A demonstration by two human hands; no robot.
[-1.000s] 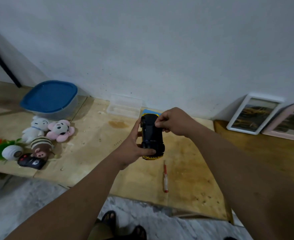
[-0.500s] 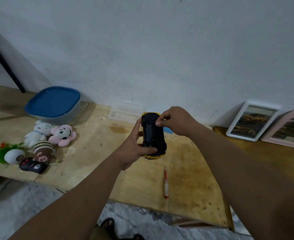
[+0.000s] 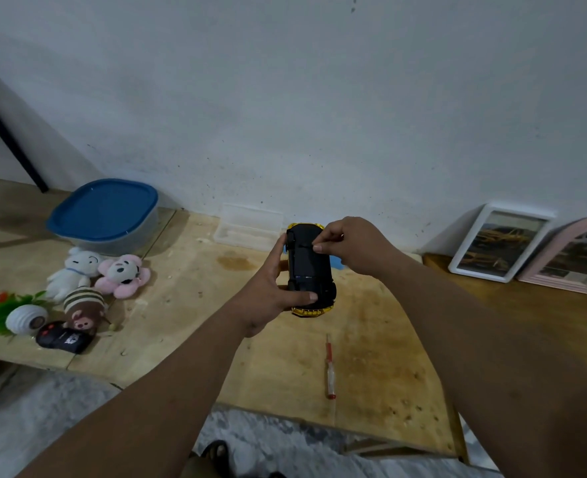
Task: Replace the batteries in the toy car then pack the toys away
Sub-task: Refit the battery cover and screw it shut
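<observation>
Battery work seems unfinished: left hand (image 3: pixel 267 298) grips the upturned car (image 3: pixel 309 270), right hand (image 3: pixel 347 246) pinches its underside; 3 plush toys (image 3: pixel 95 281) at 9 o'clock remain unpacked on the worktop (image 3: pixel 181 305).

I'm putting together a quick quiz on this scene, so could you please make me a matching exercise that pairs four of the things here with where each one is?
Things:
1. toy car
2. screwdriver
3. blue-lidded container
4. picture frames

Places:
A. leaning against the wall on the right
B. lying flat on the wooden board, nearer the camera than the hands
C. at the far left of the board, behind the plush toys
D. held underside up between the left hand and the right hand

Pairs: 1-D, 2-B, 3-C, 4-A
</observation>
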